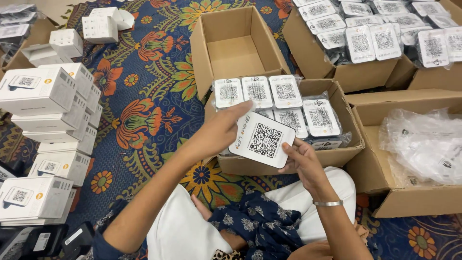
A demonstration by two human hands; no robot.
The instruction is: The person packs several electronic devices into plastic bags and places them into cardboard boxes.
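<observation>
Head view, centre of frame: the left hand (219, 132) and right hand (302, 161) pinch opposite edges of a white rounded-square plastic device with a black code square (262, 139), fingers closed on it, above an open brown cardboard box (288, 161) of bagged matching devices (284, 103).

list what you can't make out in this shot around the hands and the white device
- Head view: underside of the white device, turned away; its edges are covered by the left hand and the right hand.
- Bottom of the near carton, buried under wrapped devices.
- Contents of the plastic bags, crumpled and glary.
- Far carton, cut off by the top edge.
</observation>
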